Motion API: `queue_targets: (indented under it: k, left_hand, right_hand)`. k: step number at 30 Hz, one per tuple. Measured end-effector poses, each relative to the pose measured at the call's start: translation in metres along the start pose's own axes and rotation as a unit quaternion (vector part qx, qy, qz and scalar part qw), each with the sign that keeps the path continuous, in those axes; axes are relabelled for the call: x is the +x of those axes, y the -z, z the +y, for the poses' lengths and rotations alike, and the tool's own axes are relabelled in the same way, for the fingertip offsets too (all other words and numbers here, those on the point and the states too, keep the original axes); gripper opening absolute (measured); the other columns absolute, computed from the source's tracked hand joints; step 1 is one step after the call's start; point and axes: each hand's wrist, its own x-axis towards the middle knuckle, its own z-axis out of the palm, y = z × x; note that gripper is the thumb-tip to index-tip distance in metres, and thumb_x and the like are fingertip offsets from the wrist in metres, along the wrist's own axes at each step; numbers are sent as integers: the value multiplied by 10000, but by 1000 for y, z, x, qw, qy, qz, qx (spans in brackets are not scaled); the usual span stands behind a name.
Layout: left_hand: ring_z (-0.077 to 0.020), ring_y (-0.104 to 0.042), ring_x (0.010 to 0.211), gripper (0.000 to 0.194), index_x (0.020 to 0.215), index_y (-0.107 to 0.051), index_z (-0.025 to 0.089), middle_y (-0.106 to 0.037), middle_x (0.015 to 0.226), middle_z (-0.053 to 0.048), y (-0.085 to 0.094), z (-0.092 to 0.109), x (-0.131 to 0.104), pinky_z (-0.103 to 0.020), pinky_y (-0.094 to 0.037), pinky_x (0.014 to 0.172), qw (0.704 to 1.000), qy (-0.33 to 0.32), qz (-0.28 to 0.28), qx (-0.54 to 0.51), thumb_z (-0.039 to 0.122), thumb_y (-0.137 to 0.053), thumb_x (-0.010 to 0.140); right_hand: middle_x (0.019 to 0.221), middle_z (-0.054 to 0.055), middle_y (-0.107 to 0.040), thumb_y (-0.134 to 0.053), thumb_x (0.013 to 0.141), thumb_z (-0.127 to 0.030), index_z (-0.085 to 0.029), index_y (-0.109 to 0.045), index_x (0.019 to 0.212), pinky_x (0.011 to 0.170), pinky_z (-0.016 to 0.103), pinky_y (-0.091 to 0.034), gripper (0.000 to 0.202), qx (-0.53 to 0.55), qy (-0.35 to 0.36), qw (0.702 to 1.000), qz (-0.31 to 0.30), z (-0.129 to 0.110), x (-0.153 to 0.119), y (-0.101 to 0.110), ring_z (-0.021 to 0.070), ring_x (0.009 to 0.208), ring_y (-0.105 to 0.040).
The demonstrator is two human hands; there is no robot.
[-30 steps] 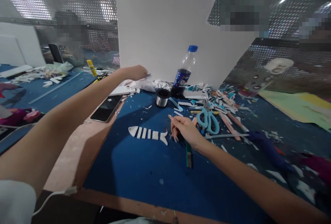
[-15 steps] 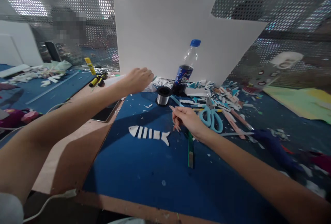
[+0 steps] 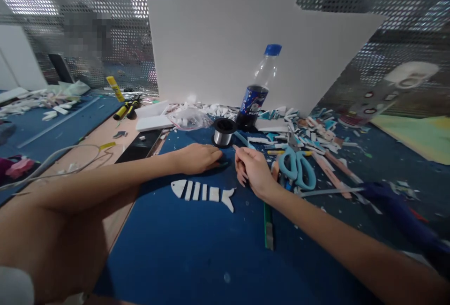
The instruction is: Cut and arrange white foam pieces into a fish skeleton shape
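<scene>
My left hand (image 3: 201, 158) is low over the blue mat (image 3: 168, 253), just in front of a spool of silvery wire (image 3: 222, 139). Its fingers are pressed together, with a small teal tip at their ends that I cannot identify. To the right of the spool, my right hand (image 3: 253, 172) is closed in a pinch, thumb against forefinger; whatever lies between them is too small to make out. In front of both hands lies a white fish skeleton (image 3: 195, 191) of separate flat pieces: head, several bars and tail. A green-handled tool (image 3: 268, 227) pokes out below my right wrist.
Blue-handled scissors (image 3: 297, 168) lie right of my right hand. Behind stand a cola bottle (image 3: 253, 101) and a white board (image 3: 218, 28). Foam scraps (image 3: 316, 131) litter the back and right. A dark phone (image 3: 140, 146), a plastic bag (image 3: 191, 118) and a glue gun (image 3: 401, 216) lie around.
My left hand has come down and towards me from the scraps at the back to the front of the spool. My right hand remains pinched near the same spot. The view has shifted slightly.
</scene>
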Motion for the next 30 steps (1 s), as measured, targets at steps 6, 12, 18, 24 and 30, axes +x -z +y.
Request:
queue_targets:
  k: [6,12,18,24,30]
  left_hand:
    - [-184,-598,734,220,928,-503,147,-625,864,-87,-5,-4,-4,-283,-424,596,997,-5,20,-70,351,-432,972]
    - [-177,-558,720,206,938,-456,160,-598,882,-92,-6,-7,-10,-291,-431,626,992,-7,45,-122,283,-301,992]
    - [-161,-496,637,210,883,-454,161,-575,810,-74,-8,-7,-14,-271,-392,546,983,-3,118,-144,171,-264,973]
    - [-142,-508,666,183,864,-482,155,-570,799,-51,-7,-6,-14,-241,-407,575,977,12,153,-145,188,-343,978]
    - [-122,-485,623,172,827,-471,154,-546,770,-31,-7,-8,-14,-224,-379,544,972,18,149,-181,231,-416,970]
  right_hand:
    - [322,-89,-356,-578,858,-453,-212,-454,525,233,186,-289,429,-8,-18,1000,-19,-1,-3,-1,51,214,-283]
    - [327,-88,-371,-551,876,-419,-218,-461,541,238,180,-310,401,-7,-32,999,-29,-2,-3,1,52,213,-298]
    - [347,-84,-396,-570,872,-435,-210,-475,561,260,174,-347,395,0,-44,998,-44,-3,-5,4,51,227,-324]
    - [346,-79,-399,-552,896,-390,-205,-478,552,260,166,-355,398,8,-55,998,-40,-5,-6,4,57,235,-338]
    - [356,-77,-405,-556,900,-377,-200,-488,556,261,170,-361,393,8,-55,998,-41,-5,-6,4,59,235,-345]
